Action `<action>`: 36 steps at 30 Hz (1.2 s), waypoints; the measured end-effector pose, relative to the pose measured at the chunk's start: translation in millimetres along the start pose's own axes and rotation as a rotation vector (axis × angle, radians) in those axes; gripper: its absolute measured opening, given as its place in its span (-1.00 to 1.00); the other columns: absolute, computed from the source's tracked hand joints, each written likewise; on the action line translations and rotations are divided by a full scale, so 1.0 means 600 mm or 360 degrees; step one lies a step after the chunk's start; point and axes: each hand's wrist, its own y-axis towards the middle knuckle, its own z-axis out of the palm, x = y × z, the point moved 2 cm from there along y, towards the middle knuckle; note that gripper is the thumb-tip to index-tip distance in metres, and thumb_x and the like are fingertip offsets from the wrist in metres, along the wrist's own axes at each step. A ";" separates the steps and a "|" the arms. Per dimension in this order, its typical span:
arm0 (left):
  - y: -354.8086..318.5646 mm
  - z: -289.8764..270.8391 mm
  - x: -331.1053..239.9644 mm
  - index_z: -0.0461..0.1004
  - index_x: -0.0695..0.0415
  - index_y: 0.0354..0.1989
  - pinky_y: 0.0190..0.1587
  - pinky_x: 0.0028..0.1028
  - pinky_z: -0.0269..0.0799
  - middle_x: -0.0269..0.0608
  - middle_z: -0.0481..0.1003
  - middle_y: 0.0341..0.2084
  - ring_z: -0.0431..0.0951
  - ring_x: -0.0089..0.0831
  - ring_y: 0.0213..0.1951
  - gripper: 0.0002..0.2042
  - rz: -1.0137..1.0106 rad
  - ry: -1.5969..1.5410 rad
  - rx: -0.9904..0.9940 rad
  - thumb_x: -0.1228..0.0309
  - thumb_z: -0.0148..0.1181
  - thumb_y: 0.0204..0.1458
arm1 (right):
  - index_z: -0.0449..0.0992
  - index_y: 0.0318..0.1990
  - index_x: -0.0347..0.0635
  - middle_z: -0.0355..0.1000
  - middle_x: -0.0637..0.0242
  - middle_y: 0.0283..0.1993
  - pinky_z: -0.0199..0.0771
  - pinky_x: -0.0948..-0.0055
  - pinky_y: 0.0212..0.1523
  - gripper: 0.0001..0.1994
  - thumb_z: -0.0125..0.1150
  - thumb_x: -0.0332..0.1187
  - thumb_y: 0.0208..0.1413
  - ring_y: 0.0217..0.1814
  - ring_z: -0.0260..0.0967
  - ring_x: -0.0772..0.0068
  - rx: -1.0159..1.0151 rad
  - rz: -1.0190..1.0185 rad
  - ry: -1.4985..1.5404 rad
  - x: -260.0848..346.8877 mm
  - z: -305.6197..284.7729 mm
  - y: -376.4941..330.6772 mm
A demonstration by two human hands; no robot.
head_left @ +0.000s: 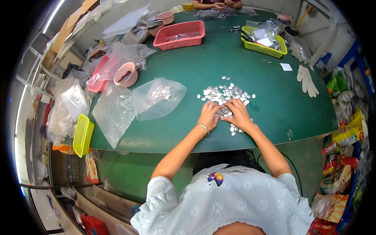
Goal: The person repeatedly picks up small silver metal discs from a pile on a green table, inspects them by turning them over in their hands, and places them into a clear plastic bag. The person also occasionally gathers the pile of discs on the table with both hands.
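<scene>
Small flat silver oval metal discs (213, 93) lie in a loose, spread-out pile on the green table (176, 133), in front of me. At the near side of the pile, my left hand (209, 116) and my right hand (239, 116) curve toward each other, fingers bent. A clump of these discs (224, 112) is gathered between them, touched from both sides. Fingertips partly hide how each hand grips. A few more discs (234, 130) lie by the right wrist. Left of my hands rests a clear plastic bag (147, 112) with more discs inside.
Left are an empty clear bag (113, 113), a yellow-green tray (83, 135) and a pink bowl (126, 75). Farther back stand a pink basin (179, 35) and a yellow-green basin (263, 47). A white glove (307, 81) lies right. Across the table, a person's hands (224, 4) handle something small.
</scene>
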 end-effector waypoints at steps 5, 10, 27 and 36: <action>0.009 -0.003 -0.013 0.38 0.06 -0.04 -0.09 -0.25 0.26 -0.20 0.36 -0.20 0.30 -0.18 -0.14 -0.62 0.0051 0.0325 -0.0035 0.44 0.19 -0.11 | 0.39 -0.03 -0.20 0.27 0.23 -0.03 0.14 0.23 0.05 -0.41 0.41 -0.22 -0.29 0.07 0.15 0.18 -0.0224 -0.0151 -0.0127 0.020 -0.011 0.001; 0.020 -0.004 -0.006 0.39 0.06 -0.04 -0.15 -0.27 0.29 -0.21 0.36 -0.26 0.31 -0.19 -0.20 -0.65 0.0120 0.0387 0.0001 0.41 0.17 -0.08 | 0.39 -0.06 -0.24 0.28 0.23 -0.10 0.20 0.24 -0.01 -0.49 0.37 -0.27 -0.23 0.00 0.18 0.16 -0.0232 -0.0166 -0.0069 0.017 -0.005 0.001; 0.047 0.005 0.016 0.47 0.14 -0.23 -0.29 -0.28 0.41 -0.12 0.39 -0.33 0.46 -0.10 -0.29 -0.86 -0.0180 0.0134 -0.0264 0.45 0.06 0.05 | 0.43 -0.10 -0.12 0.36 0.25 -0.30 0.40 0.28 -0.47 -0.66 0.21 -0.19 -0.02 -0.41 0.43 0.19 -0.0198 -0.0130 -0.0389 0.006 -0.002 0.008; 0.099 -0.004 0.046 0.47 0.21 -0.20 -0.52 -0.54 0.32 -0.25 0.39 -0.51 0.43 -0.41 -0.51 -0.84 -0.1243 -0.2111 -0.0532 0.45 0.05 0.10 | 0.48 -0.28 -0.16 0.39 0.25 -0.34 0.39 0.26 -0.40 -0.80 0.21 -0.27 -0.01 -0.36 0.40 0.15 -0.0158 -0.0075 -0.0064 -0.014 -0.016 0.020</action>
